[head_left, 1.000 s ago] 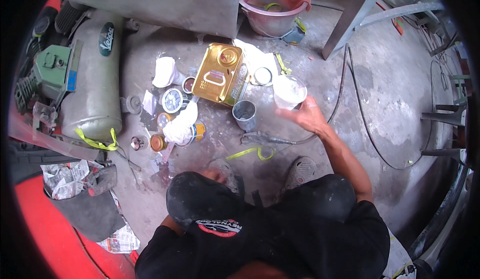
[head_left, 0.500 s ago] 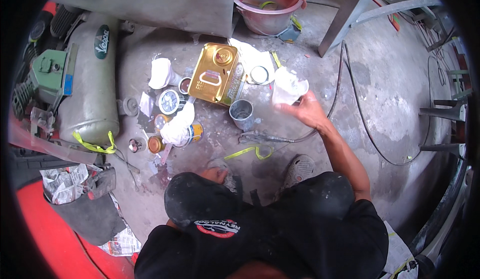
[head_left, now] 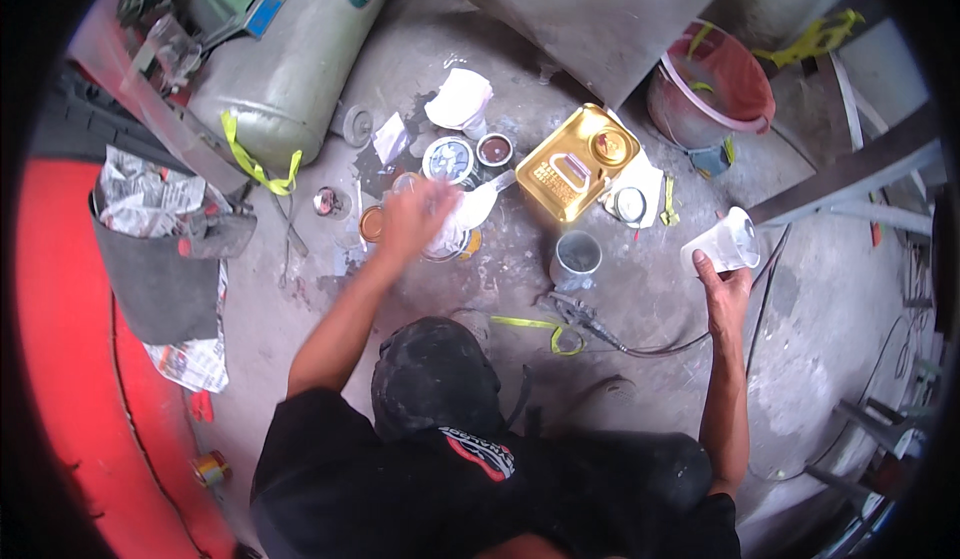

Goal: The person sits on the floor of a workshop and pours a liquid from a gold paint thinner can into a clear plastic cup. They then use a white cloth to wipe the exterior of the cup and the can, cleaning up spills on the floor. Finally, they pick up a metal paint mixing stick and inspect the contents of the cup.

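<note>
Your right hand pinches one smooth, translucent plastic cup above the concrete floor, its long axis slanting from lower left to upper right, mouth end unclear. One grey cylindrical container stands left of it. Your left hand, blurred, is beside one crumpled white wad; I can't tell its grip. Beyond sit one boxy, shiny gold tin and one round pink bucket.

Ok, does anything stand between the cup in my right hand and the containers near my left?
Yes: the gray can stands between the plastic cup in your right hand and the containers near your left hand, with the gold tin just beyond. Hand heights are unclear.
</note>
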Action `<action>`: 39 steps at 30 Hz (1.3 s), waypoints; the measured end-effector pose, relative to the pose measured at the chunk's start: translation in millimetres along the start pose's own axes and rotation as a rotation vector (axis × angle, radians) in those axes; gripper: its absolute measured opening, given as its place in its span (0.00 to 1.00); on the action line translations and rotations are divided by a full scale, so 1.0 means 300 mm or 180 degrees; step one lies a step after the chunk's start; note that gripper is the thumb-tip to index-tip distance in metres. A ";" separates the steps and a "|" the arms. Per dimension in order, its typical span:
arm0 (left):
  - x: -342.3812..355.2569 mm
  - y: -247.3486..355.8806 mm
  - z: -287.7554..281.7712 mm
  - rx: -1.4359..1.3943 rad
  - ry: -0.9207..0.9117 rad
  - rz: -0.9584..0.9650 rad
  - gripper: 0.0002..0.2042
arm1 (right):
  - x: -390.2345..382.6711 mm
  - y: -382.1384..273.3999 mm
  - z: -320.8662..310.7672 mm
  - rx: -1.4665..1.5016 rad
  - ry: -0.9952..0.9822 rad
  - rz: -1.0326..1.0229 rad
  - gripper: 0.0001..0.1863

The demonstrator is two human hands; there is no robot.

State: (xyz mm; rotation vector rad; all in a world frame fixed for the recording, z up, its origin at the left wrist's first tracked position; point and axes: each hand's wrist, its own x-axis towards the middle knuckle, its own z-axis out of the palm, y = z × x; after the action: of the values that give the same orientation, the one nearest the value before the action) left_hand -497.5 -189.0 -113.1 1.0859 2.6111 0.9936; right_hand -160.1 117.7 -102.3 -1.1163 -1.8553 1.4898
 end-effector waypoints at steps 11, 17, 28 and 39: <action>0.576 -0.404 0.273 0.0641 0.0443 -0.0560 0.18 | 0.248 -0.406 0.299 -0.0280 -0.0715 -0.0921 0.27; 0.485 -0.360 0.061 -0.0428 0.1646 -0.0631 0.18 | 0.404 -0.463 0.453 -0.0258 -0.0664 -0.1001 0.27; 0.248 -0.406 -0.070 -0.0670 0.2817 -0.0715 0.12 | 0.692 -0.351 0.946 -0.1399 -0.1937 -0.0666 0.32; 0.266 -0.451 -0.026 -0.0785 0.2761 -0.0623 0.10 | 0.758 -0.279 1.215 -0.4009 -0.2432 -0.1340 0.34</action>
State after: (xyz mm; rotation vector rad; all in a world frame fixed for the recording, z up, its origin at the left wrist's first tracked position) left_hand -637.1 -209.6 -182.7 0.3491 2.9625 2.0066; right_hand -595.6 106.4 -144.3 -0.4322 -3.4644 0.3556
